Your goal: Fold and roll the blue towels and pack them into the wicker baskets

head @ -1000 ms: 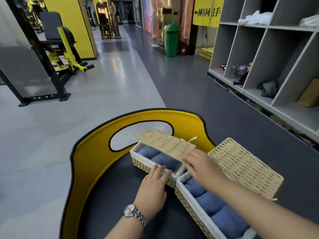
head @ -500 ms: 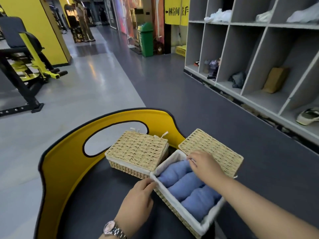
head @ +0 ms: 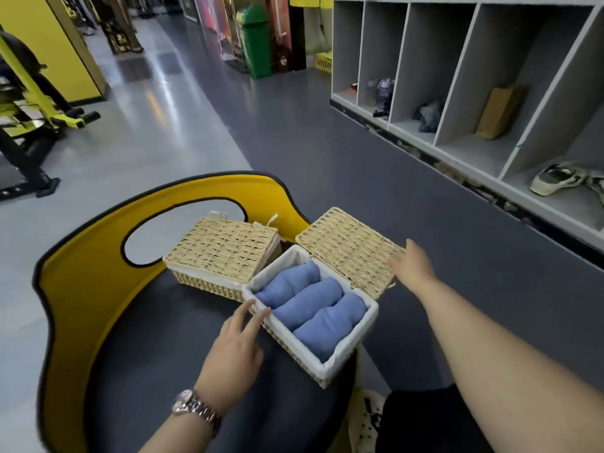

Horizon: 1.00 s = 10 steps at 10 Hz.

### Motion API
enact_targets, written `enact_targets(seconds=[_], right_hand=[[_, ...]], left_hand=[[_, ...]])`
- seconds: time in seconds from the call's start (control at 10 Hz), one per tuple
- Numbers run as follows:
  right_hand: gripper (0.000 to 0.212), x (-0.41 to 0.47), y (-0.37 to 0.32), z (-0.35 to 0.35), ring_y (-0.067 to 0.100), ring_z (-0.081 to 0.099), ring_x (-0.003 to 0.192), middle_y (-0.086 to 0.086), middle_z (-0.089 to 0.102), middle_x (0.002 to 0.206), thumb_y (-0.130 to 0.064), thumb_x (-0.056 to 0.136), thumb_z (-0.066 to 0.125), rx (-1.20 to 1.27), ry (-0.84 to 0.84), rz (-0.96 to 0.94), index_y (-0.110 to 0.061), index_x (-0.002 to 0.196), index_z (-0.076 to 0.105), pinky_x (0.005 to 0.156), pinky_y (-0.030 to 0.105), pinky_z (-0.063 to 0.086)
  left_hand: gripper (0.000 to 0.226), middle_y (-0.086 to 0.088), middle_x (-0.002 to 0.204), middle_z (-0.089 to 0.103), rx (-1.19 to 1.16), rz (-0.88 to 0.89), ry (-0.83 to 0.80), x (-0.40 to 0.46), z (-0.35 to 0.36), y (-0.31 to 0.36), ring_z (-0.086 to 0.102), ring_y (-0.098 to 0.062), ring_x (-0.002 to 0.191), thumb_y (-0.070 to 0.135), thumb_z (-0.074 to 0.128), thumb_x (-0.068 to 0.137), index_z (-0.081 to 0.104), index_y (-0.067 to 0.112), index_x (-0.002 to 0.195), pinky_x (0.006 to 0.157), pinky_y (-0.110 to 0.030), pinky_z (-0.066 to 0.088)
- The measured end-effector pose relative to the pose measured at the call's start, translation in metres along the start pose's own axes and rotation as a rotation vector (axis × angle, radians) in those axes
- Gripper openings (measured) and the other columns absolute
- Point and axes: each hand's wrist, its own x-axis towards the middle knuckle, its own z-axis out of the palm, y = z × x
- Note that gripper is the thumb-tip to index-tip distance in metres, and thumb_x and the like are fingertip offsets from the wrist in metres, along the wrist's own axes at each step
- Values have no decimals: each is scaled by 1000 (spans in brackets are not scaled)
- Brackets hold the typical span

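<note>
Two wicker baskets stand on a dark seat with a yellow back (head: 81, 289). The far basket (head: 225, 253) has its woven lid down. The near basket (head: 346, 351), lined in white, stands uncovered and holds three rolled blue towels (head: 310, 305) side by side. Its lid (head: 346, 250) is folded back flat to the right. My left hand (head: 235, 344), wearing a watch, touches the near basket's left corner with straight fingers. My right hand (head: 411, 266) rests on the far right edge of the folded-back lid, fingers extended.
A grey cubby shelf (head: 457, 93) runs along the right with a paper bag, shoes and small items. Gym equipment (head: 29, 109) stands at the left. A green bin (head: 258, 40) is far back. Grey floor lies beyond the seat.
The far basket's lid came down over its towels. My right hand left the near basket's rim and reached out to the outer edge of the folded-back lid. The view swung right.
</note>
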Motion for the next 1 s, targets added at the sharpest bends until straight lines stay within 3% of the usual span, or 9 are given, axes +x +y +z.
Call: enact_targets(seconds=[0.1,0.2,0.3,0.5,0.6,0.7,0.8,0.9,1.0], right_hand=[[35,-5,-4,-8,39,53,114,26,56,124,-11,92,51,210,89,50,10,120,51,92,39,41],[29,-20,-15,-30,36,55,111,20,60,119,-12,95,45,265,283,-65,3,116,58,93,42,43],[21,-50,-41,-54,20,60,96,4,65,102,-19,95,48,345,332,-301,-11,105,65,79,31,47],[5,-138,-78,-39,13,56,78,-5,59,88,-18,87,56,256,132,-735,-18,89,61,64,26,46],[3,-165,-78,-10,11,48,84,-7,52,88,-17,81,57,121,26,-873,-18,82,54,66,24,37],[8,-182,-67,21,13,43,97,-6,49,100,-24,84,56,-68,-131,-925,-19,90,54,83,24,37],[16,-194,-54,42,14,40,106,-6,49,111,-31,90,52,-207,-282,-885,-20,101,55,95,29,37],[11,-193,-61,41,13,43,98,-6,52,100,-30,92,49,-170,-325,-813,-21,89,56,88,29,39],[36,-200,-76,20,13,37,63,-5,39,63,-27,95,44,-25,-372,-600,-20,60,36,60,31,33]], left_hand=[[73,2,155,19,6,-28,-10,-2,2,2,34,-23,134,11,56,78,31,30,144,105,-31,39],[73,2,156,16,-3,-67,-35,-4,2,4,32,-24,135,10,54,79,29,29,145,105,-32,39],[73,2,156,18,12,-81,-42,-2,1,5,33,-26,135,10,53,78,29,29,144,106,-33,39],[71,-1,155,21,53,-106,-49,1,-2,9,39,-27,130,11,54,77,33,27,143,104,-35,41],[71,-3,156,20,73,-110,-70,-1,-3,15,38,-30,130,10,52,78,31,24,144,102,-39,42],[65,-1,155,27,73,-124,-87,-1,-5,16,41,-26,130,13,48,81,33,23,144,98,-38,45],[49,3,129,58,-76,-258,-34,-4,-13,18,60,-16,103,19,41,84,48,25,133,75,-32,52],[23,6,97,68,-195,-316,-33,-8,-27,28,63,-15,83,29,41,95,61,23,105,67,-31,50],[37,5,64,54,-338,-310,22,-19,-48,36,50,-14,58,39,39,97,51,18,70,56,-33,40]])
